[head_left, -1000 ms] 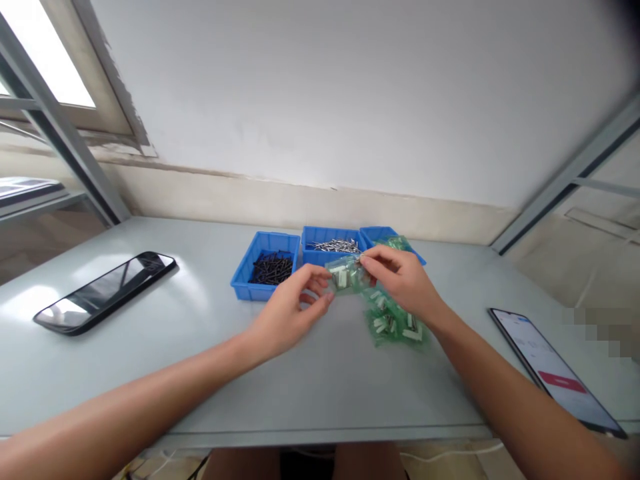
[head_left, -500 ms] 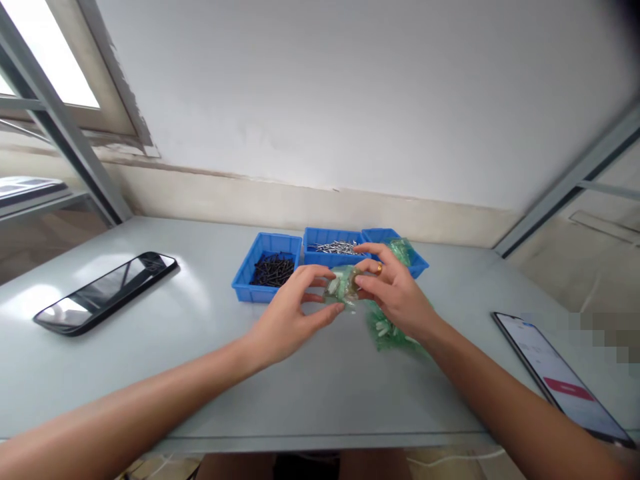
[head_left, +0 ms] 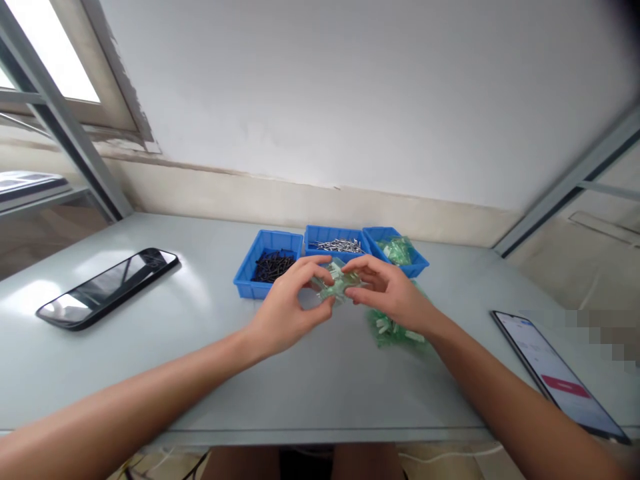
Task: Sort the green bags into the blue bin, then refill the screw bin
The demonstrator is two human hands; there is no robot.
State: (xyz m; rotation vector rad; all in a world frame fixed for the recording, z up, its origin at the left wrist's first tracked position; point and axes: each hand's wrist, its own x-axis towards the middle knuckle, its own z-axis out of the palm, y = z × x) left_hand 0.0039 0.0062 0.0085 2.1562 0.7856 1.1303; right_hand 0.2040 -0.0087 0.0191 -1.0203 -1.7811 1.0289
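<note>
In mid-frame, the left hand (head_left: 285, 307) and right hand (head_left: 395, 297) pinch a green-tinted bag (head_left: 337, 283) from opposite sides, seemingly to steady it, blue bins (head_left: 254, 290) just behind, probably for easy reach.

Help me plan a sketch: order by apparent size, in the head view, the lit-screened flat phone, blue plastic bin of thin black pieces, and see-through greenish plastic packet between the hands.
1. Lit-screened phone
2. Blue bin, partly hidden
3. Greenish packet, partly covered
</note>
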